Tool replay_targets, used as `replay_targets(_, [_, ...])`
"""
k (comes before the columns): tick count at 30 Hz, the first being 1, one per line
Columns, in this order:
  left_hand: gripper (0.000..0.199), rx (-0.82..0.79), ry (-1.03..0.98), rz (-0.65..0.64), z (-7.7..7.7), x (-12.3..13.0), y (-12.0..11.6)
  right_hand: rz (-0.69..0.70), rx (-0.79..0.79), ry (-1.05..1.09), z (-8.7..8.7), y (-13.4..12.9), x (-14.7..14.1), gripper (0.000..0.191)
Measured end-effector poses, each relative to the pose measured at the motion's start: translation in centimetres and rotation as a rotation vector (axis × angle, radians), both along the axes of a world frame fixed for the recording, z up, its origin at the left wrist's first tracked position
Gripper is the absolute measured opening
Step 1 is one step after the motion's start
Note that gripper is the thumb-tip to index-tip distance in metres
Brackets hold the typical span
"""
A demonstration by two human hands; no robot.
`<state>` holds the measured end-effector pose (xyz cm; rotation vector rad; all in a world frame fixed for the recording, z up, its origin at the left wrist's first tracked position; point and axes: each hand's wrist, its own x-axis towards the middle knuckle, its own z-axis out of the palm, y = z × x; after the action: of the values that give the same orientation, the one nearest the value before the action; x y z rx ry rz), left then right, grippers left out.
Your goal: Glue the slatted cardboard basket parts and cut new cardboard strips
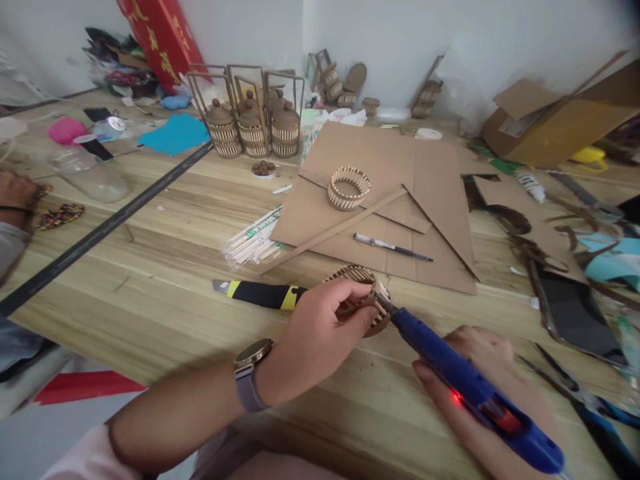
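My left hand (pixel 333 320) pinches a striped ring of small wooden sticks (pixel 353 273) with a brown band, held just above the table. My right hand (pixel 480 373) is wrapped round a blue hot glue gun (pixel 450 373) with a red light glowing on its side. The gun's nozzle points at the ring, close to my left fingertips; whether it touches is hard to make out. Behind my left hand lies a black and yellow utility knife (pixel 260 293). A second stick ring (pixel 349 188) stands on the brown cardboard (pixel 440 173) farther back.
A pen (pixel 393 247) and thin brown strips (pixel 335 230) lie on the cardboard. Wrapped sticks (pixel 255 237) are left of it. Several lidded baskets (pixel 250 127) with handles stand behind. Pliers (pixel 580 400) and a phone (pixel 575 313) lie right. Another person's hand (pixel 20 190) shows at far left.
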<state>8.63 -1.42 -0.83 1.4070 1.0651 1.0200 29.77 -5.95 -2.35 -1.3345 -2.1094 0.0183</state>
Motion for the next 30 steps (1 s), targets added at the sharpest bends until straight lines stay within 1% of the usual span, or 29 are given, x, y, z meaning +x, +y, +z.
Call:
replay_targets(3, [0.013,0.0,-0.034,0.0,0.0,0.0,0.0,0.002,0.02,0.042,0.2,0.0,-0.5,0.017])
replay_targets(6, [0.012,-0.005,-0.058,-0.002,0.1,0.0,0.0,0.051,0.07,0.035,0.0,0.2,-0.4,0.011])
replay_targets(8, [0.012,-0.006,-0.051,-0.001,0.1,0.0,-0.1,0.071,0.103,0.016,-0.2,0.4,-0.2,0.012])
replay_targets(15, [0.013,-0.008,-0.012,0.001,0.1,0.0,-0.2,0.065,0.158,-0.058,-0.6,0.6,0.4,0.022])
replay_targets(18, [0.013,-0.004,0.011,0.002,0.0,0.0,-0.2,0.058,0.136,-0.051,-0.3,0.5,0.3,0.024])
replay_targets(23, [0.013,0.007,0.019,-0.001,0.0,0.0,-0.1,-0.055,0.028,-0.028,0.6,-0.2,-0.8,0.031])
replay_targets(27, [0.013,0.011,0.001,-0.001,-0.1,0.1,-0.1,-0.108,0.0,-0.034,1.1,-0.6,-1.3,0.036])
replay_targets(30, [0.014,0.012,0.002,-0.002,-0.1,0.0,-0.1,-0.121,-0.054,-0.014,1.2,-0.7,-1.2,0.035])
